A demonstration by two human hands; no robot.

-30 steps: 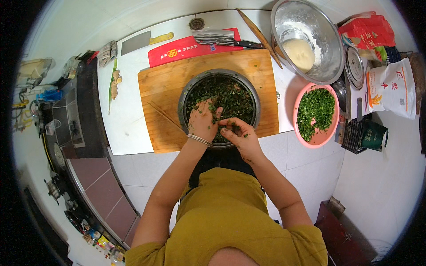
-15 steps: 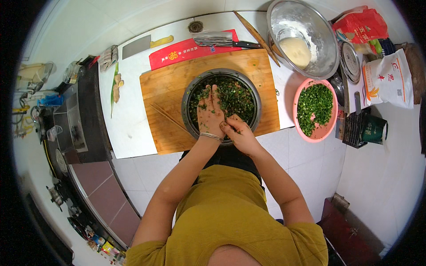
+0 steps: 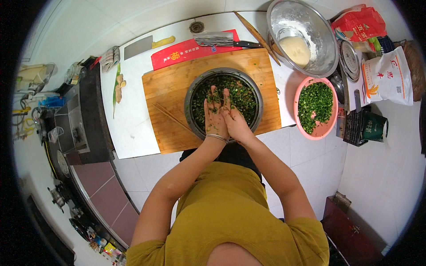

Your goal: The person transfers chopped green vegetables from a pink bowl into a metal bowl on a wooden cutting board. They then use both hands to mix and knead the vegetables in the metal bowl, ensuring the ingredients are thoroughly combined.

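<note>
Left hand and right hand pressed side by side, fingers flat, gripping nothing, over the chopped green filling in the metal bowl on the cutting board. I'd scrape residue inside the rim. Pink bowl lies right

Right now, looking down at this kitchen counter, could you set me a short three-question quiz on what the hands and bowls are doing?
1. True or false: both hands are pressed side by side over the dark bowl.
2. What fills the pink bowl? A dough, B chopped greens, C water.
3. What does the dark bowl stand on?

Key
1. True: the left hand and right hand touch.
2. B.
3. The wooden cutting board.
</note>
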